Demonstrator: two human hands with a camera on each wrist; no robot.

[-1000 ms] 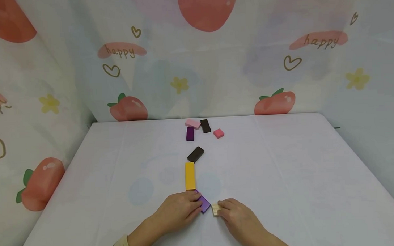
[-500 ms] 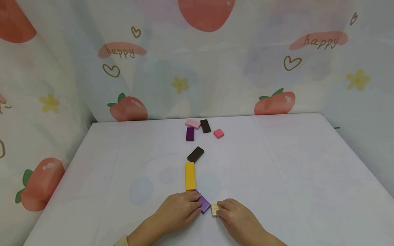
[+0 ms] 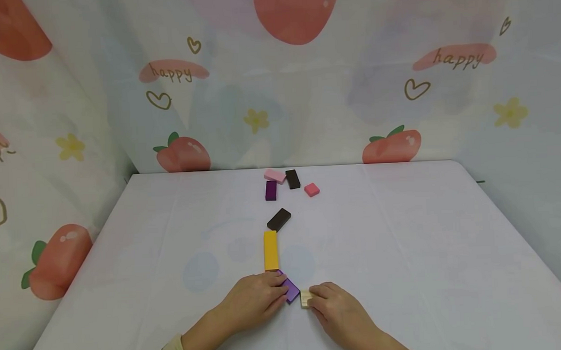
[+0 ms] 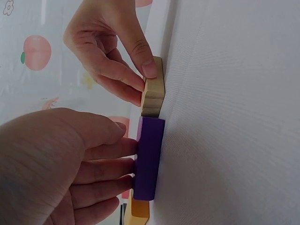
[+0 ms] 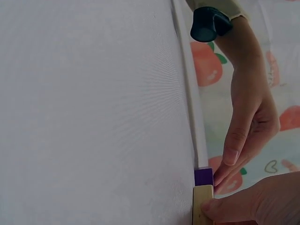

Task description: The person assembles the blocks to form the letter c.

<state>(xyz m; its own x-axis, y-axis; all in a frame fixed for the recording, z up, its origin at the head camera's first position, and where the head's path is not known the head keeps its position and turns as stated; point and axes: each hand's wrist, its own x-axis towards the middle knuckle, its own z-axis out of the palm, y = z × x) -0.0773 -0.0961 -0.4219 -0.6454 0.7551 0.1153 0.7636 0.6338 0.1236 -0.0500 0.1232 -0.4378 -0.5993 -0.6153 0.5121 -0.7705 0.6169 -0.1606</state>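
Note:
My left hand (image 3: pixel 252 302) rests its fingers on a purple block (image 3: pixel 292 292) lying at a slant on the table. In the left wrist view those fingers are nearly straight against the purple block (image 4: pixel 149 159), and the thumb stands off it. Between thumb and fingers my right hand (image 3: pixel 342 313) pinches a pale wooden block (image 3: pixel 305 299), partly hidden under the fingertips. Its near corner meets the purple block's right end. A yellow block (image 3: pixel 271 251) adjoins the purple one's far end, and a dark brown block (image 3: pixel 279 220) slants off the yellow block's far end.
Toward the table's back edge lie a light pink block (image 3: pixel 275 176), a dark purple block (image 3: pixel 271 191), another dark brown block (image 3: pixel 293 179) and a small coral block (image 3: pixel 311 190). A patterned curtain (image 3: pixel 306 102) hangs behind the white table (image 3: pixel 431 242).
My right hand has slid the pale wooden block slightly left, up to the purple block's corner. The left hand and the other blocks have stayed put.

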